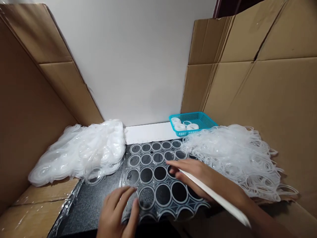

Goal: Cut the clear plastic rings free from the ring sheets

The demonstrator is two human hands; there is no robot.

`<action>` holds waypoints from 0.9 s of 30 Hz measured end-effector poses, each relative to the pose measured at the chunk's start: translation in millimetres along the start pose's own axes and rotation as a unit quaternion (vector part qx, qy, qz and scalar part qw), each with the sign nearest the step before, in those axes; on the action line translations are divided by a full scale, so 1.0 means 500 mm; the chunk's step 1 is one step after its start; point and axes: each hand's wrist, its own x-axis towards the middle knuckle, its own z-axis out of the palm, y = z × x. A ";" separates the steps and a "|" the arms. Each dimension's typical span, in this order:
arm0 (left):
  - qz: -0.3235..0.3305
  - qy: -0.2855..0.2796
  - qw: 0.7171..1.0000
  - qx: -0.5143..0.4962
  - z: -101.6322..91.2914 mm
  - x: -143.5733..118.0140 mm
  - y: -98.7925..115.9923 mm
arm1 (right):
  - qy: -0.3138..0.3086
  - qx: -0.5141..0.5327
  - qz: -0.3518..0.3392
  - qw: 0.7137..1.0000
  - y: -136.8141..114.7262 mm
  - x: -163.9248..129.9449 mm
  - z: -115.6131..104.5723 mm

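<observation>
A clear plastic sheet with rows of round cut-outs lies on a black textured mat. My left hand presses on the sheet's near left corner, fingers spread over a ring. My right hand rests flat on the sheet's right side, fingertips at a round hole, and a white flat strip lies across its back. Some rounds at the far rows still hold clear discs; nearer ones show the black mat through.
A pile of clear discs lies at the left. A heap of clear ring-shaped offcuts lies at the right. A turquoise basket with white tape rolls stands at the back. Cardboard walls stand on both sides.
</observation>
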 end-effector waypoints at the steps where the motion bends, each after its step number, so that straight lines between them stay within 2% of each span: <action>1: -0.019 -0.044 0.999 -0.001 0.023 0.036 0.019 | -0.040 0.022 -0.004 0.999 -0.002 0.055 0.005; 3: -0.026 -0.112 0.993 0.017 0.076 0.088 0.048 | -0.074 0.034 -0.018 0.996 0.007 0.161 0.034; 5: -0.041 -0.106 0.992 0.059 0.124 0.105 0.056 | -0.119 0.025 -0.044 0.992 0.034 0.245 0.089; 7: -0.071 -0.082 0.990 0.086 0.153 0.094 0.040 | -0.144 0.061 -0.032 0.987 0.070 0.297 0.158; 10: -0.092 -0.080 0.989 0.078 0.158 0.058 -0.005 | -0.119 0.179 0.035 0.976 0.118 0.322 0.252; 13: -0.093 -0.111 0.988 0.055 0.140 0.036 -0.033 | -0.092 0.241 0.053 0.965 0.141 0.312 0.305; 17: -0.108 -0.137 0.982 0.066 0.133 0.035 -0.030 | -0.057 0.233 0.041 0.970 0.150 0.299 0.316; 23: -0.115 -0.140 0.981 0.071 0.137 0.035 -0.024 | -0.059 0.229 0.028 0.971 0.155 0.299 0.310; 27: -0.114 -0.138 0.981 0.077 0.138 0.036 -0.026 | -0.059 0.175 0.005 0.983 0.149 0.294 0.304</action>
